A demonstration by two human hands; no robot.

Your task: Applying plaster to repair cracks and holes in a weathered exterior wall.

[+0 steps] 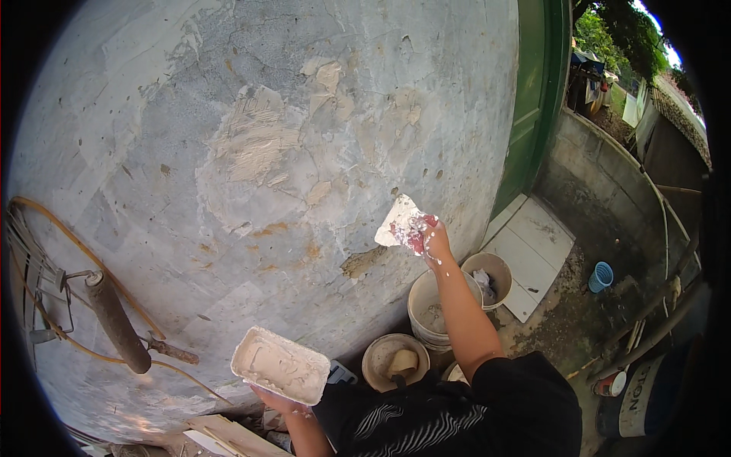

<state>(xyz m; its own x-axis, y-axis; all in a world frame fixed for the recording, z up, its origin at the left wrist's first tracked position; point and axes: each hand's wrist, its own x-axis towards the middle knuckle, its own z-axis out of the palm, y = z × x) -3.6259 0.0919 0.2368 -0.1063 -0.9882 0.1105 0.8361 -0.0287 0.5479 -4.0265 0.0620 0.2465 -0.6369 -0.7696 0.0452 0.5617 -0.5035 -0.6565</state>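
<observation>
My right hand [432,241] is raised against the grey, patched wall [152,152] and grips a putty knife [397,222] whose wide blade is smeared with white filler; the blade lies close to the wall surface. My left hand [278,398] holds a flat rectangular tray [280,365] of white putty from underneath, low and near my body. A pale, freshly filled patch [255,148] shows on the wall above and left of the knife.
A paint roller [116,321] leans at the left by an orange hose [76,244]. Several buckets [430,308] stand at the wall's foot. A green door [537,91], white floor tiles [533,247] and a blue cup [601,276] lie to the right.
</observation>
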